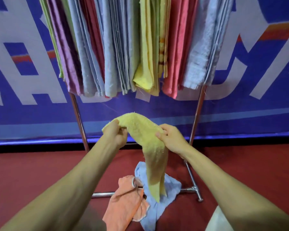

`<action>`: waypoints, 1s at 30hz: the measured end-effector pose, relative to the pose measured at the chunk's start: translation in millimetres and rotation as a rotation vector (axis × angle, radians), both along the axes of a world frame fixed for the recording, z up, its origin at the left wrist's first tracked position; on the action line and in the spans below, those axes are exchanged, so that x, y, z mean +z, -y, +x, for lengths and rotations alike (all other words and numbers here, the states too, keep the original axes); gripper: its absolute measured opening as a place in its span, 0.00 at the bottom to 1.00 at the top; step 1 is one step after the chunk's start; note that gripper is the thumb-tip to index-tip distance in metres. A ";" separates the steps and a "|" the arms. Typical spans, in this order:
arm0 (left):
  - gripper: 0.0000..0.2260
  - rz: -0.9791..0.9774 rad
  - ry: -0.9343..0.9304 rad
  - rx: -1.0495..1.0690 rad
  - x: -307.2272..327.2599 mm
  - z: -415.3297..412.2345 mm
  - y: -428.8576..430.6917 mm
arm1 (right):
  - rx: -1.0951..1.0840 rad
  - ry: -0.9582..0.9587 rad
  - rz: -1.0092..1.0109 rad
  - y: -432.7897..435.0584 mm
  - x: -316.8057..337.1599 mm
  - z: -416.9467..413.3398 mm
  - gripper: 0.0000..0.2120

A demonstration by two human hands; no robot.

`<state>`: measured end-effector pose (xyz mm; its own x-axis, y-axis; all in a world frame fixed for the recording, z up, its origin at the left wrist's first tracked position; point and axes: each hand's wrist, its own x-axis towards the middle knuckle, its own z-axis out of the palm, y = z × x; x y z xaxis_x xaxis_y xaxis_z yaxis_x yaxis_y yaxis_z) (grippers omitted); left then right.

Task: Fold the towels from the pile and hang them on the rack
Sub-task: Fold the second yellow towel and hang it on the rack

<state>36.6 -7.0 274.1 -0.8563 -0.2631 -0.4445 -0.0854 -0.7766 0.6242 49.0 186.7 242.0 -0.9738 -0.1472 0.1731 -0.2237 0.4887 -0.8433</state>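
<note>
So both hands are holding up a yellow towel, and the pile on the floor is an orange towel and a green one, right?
Not quite. In the head view the floor pile is an orange towel and a light blue towel, not green. The left hand and right hand do hold the yellow towel.

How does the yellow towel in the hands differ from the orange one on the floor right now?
Pose: the fuzzy yellow towel is held up by the left hand and right hand, hanging in a long strip; the thin orange towel lies crumpled on the red floor.
Contact: no hand touches the orange towel, which lies across the rack's metal base bar.
Shared: neither is folded or hung yet.
</note>
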 end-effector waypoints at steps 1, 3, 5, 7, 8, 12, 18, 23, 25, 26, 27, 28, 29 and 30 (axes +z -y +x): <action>0.08 0.050 -0.009 -0.023 -4.7 2.9 -0.3 | -0.019 -0.027 0.009 0.5 -0.7 -1.8 0.01; 0.09 0.103 -0.034 -0.042 -10.1 9.5 1.0 | -0.026 -0.072 -0.021 3.6 2.4 -3.6 0.03; 0.10 0.092 -0.060 -0.045 -18.3 13.6 6.1 | -0.011 -0.084 -0.052 7.7 7.0 -0.4 0.03; 0.13 0.102 -0.083 -0.085 -23.1 17.2 9.6 | 0.033 -0.050 -0.142 12.2 11.4 3.9 0.02; 0.16 0.095 -0.098 -0.123 -23.7 18.9 8.8 | 0.052 -0.020 -0.200 14.4 13.4 4.9 0.02; 0.22 -0.059 -0.113 -0.259 -26.2 23.2 -7.5 | 0.055 0.020 -0.333 18.4 26.2 5.6 0.04; 0.32 -0.374 -0.091 -0.552 -37.3 32.1 -35.1 | -0.032 0.079 -0.545 10.8 36.2 4.5 0.05; 0.29 -0.582 -0.228 -0.648 -26.3 53.6 -52.1 | -0.177 0.219 -0.753 -0.8 38.6 2.7 0.04; 0.22 -0.705 -0.270 -0.665 -26.1 59.1 -54.1 | -0.228 0.306 -0.831 -6.2 38.3 1.2 0.07; 0.17 -0.758 -0.296 -0.682 -26.6 61.7 -55.1 | -0.236 0.347 -0.849 -8.9 37.2 0.6 0.08; 0.13 -0.817 -0.317 -0.696 -27.6 63.8 -55.7 | -0.236 0.381 -0.854 -11.0 35.8 1.1 0.09; 0.09 -0.877 -0.329 -0.696 -29.0 64.6 -55.5 | -0.235 0.405 -0.843 -12.4 33.7 1.6 0.09; 0.07 -0.922 -0.339 -0.688 -29.0 65.4 -55.1 | -0.236 0.421 -0.831 -13.6 31.1 2.5 0.09; 0.07 -0.930 -0.340 -0.676 -27.8 65.1 -54.6 | -0.237 0.428 -0.823 -14.2 28.2 3.2 0.10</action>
